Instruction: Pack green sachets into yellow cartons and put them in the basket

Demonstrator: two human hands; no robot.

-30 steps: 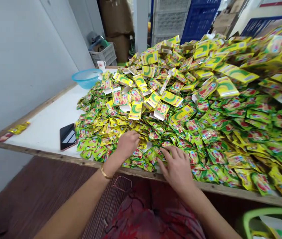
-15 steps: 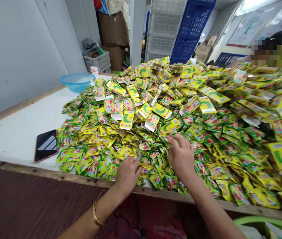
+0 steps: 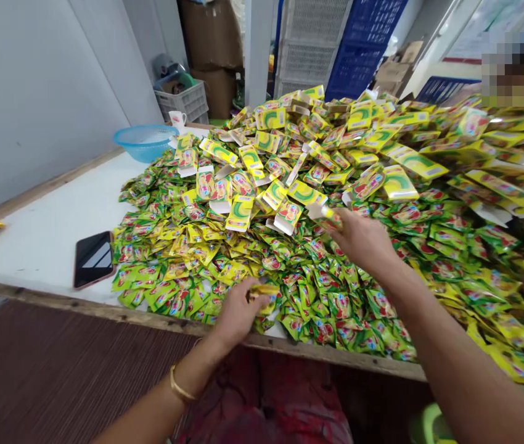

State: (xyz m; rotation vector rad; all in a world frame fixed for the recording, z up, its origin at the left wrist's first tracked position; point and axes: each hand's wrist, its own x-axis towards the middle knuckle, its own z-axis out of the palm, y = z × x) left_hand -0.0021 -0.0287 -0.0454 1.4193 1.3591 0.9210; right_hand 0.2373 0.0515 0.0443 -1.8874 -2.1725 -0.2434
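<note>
My right hand (image 3: 364,239) is closed on a small yellow carton (image 3: 330,215), holding it just above the pile; its end shows a white flap. Nearer the table's front edge, my left hand (image 3: 238,313) pinches a yellow sachet (image 3: 266,290) between thumb and fingers; whether there is more than one I cannot tell. Around both hands spreads a thick layer of green and yellow sachets (image 3: 188,299). Behind them lies a heap of yellow-green cartons (image 3: 240,213), several with open white flaps.
A phone (image 3: 94,259) lies on the white tabletop (image 3: 44,213) at left. Farther back are a blue basin (image 3: 145,143) and a white cup (image 3: 177,119). Stacked crates (image 3: 311,61) stand behind the table. A green tub (image 3: 431,425) is below at right, and a person (image 3: 521,68) is at far right.
My right hand has risen from the sachets and moved right, now with a carton in it. My left hand has stayed low, with its yellow sachet lifted slightly. The view has shifted a little.
</note>
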